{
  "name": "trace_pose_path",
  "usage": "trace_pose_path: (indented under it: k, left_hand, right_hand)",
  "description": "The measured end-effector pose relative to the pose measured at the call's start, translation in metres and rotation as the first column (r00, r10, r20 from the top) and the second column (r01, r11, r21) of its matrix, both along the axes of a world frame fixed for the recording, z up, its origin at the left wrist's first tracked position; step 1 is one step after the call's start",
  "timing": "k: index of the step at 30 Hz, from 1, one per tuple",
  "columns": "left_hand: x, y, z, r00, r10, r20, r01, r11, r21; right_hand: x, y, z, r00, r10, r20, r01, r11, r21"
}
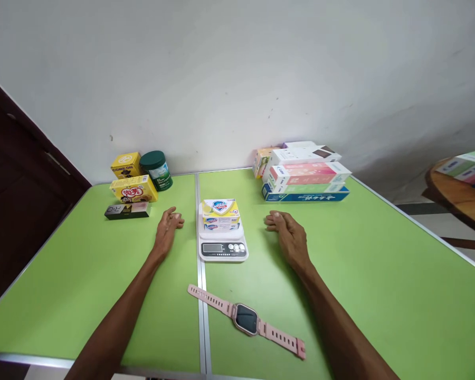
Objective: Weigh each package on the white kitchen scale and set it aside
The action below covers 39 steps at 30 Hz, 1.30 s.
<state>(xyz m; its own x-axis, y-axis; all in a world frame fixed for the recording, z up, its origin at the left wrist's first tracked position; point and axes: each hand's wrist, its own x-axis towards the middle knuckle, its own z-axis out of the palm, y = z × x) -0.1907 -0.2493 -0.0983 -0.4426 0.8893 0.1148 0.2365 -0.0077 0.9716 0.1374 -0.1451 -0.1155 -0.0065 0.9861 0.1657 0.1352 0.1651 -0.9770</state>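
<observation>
On a white kitchen scale (223,254) sits a stack of yellow-and-white soap boxes (220,208), with the scale's display facing me. My left hand (169,228) rests on the table to the left of the scale, fingers loosely bent and apart, holding nothing. To the scale's right lies my right hand (288,235), its fingers stretched toward the scale and nothing in them. Neither hand touches the scale or the soap. Nearer to me, a pink-strapped smartwatch (246,319) lies flat between my forearms.
At the back left stand yellow boxes (133,188), a dark slim box (127,211) and a green-lidded tub (155,169). Several stacked boxes (306,182) are at the back right. A metal seam (201,316) divides the green table (380,274). A wooden stool (443,195) holds more boxes.
</observation>
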Motion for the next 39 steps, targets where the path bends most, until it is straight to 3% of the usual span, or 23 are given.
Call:
trace_pose_path:
  k: [3, 8, 12, 17, 22, 26, 32, 36, 39]
  left_hand:
    - [0.003, 0.004, -0.009, 0.997, 0.053, -0.06, -0.052, 0.999, 0.008]
    - [0.002, 0.006, -0.012, 0.994, 0.054, -0.099, -0.055, 0.998, -0.007]
    - [0.009, -0.003, -0.011, 0.983, 0.022, -0.183, -0.021, 1.0, 0.006]
    - [0.034, -0.005, 0.007, 0.925, -0.124, -0.359, 0.122, 0.992, -0.028]
    - [0.041, 0.019, 0.032, 0.866, -0.264, -0.426, 0.239, 0.965, -0.112]
    - [0.033, 0.035, 0.04, 0.85, -0.323, -0.416, 0.298, 0.946, -0.125]
    - [0.019, 0.038, 0.052, 0.846, -0.396, -0.357, 0.377, 0.918, -0.126]
    - [-0.014, 0.041, 0.067, 0.867, -0.352, -0.354, 0.344, 0.935, -0.088]
    - [-0.051, 0.048, 0.07, 0.9, -0.326, -0.29, 0.307, 0.945, -0.109]
  right_hand:
    - [-0.005, -0.001, -0.003, 0.999, -0.003, 0.05, 0.001, 0.999, 0.033]
    - [-0.004, -0.002, 0.003, 1.0, 0.002, 0.03, -0.002, 1.0, 0.013]
    - [-0.003, -0.006, 0.009, 0.991, 0.127, 0.036, -0.125, 0.991, -0.054]
    - [-0.02, -0.002, 0.026, 0.931, 0.311, 0.192, -0.32, 0.947, 0.014]
    - [-0.042, 0.016, 0.05, 0.795, 0.472, 0.381, -0.506, 0.863, -0.015]
    - [-0.05, 0.026, 0.062, 0.702, 0.554, 0.447, -0.584, 0.807, -0.084]
    - [-0.062, 0.031, 0.081, 0.65, 0.566, 0.507, -0.591, 0.796, -0.131]
    - [-0.102, 0.042, 0.102, 0.64, 0.538, 0.548, -0.602, 0.795, -0.077]
    - [-0.148, 0.055, 0.103, 0.638, 0.561, 0.527, -0.632, 0.773, -0.057]
